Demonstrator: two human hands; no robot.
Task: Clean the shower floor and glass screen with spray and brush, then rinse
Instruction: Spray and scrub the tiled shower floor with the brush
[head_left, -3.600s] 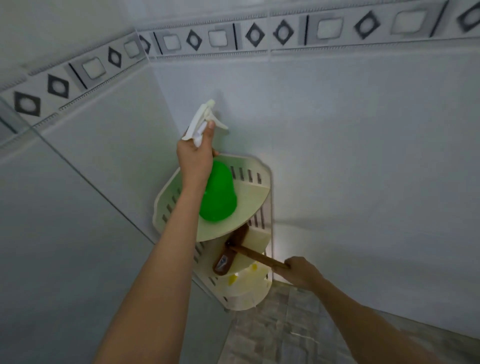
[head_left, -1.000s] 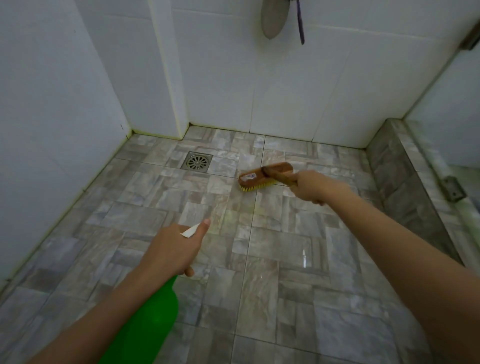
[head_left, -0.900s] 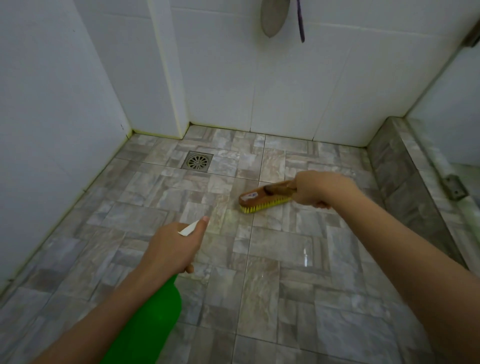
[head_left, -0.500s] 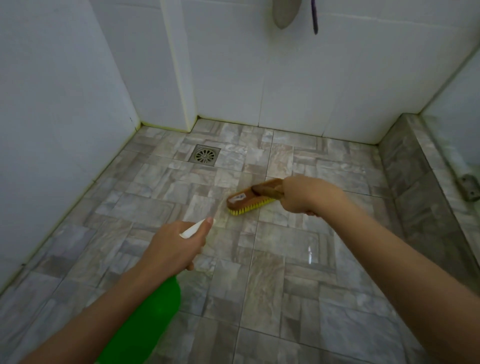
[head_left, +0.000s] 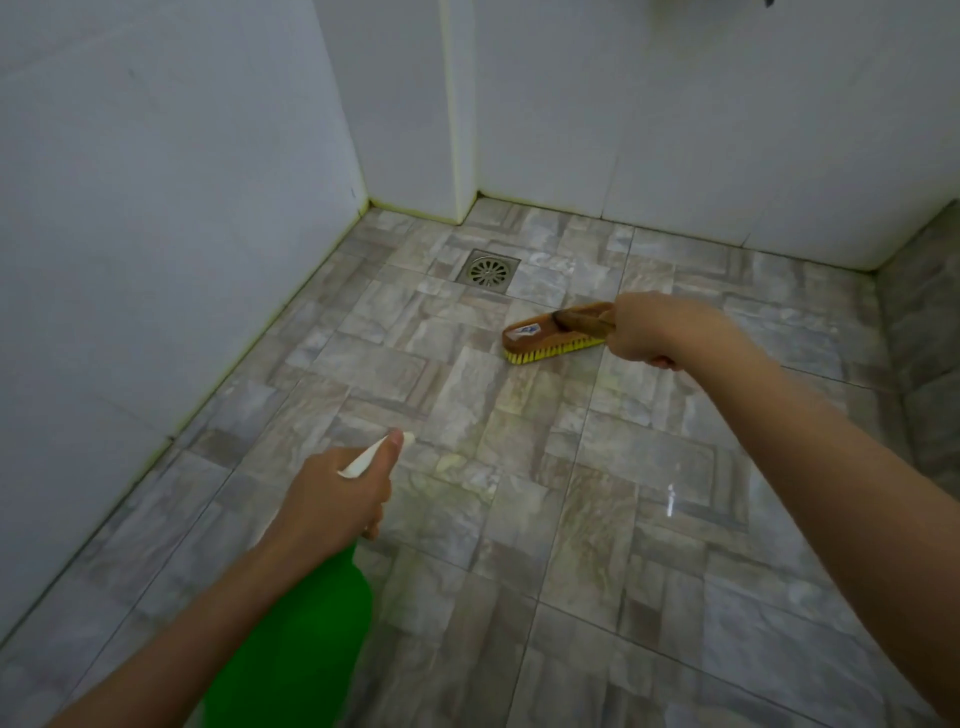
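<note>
Fingers of the right hand (head_left: 644, 332) clench the wooden yellow-bristled scrub brush (head_left: 545, 335) on the grey tile floor (head_left: 623, 519); the left hand (head_left: 332, 504) grips the green spray bottle (head_left: 306, 639).

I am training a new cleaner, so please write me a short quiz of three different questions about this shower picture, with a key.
1. True or false: the brush covers the drain.
2. Which hand grips the green spray bottle? A) left B) right
3. Fill in: the right hand grips a brush whose bristles are ____.
Key: 1 false; 2 A, the left hand; 3 yellow.
</note>
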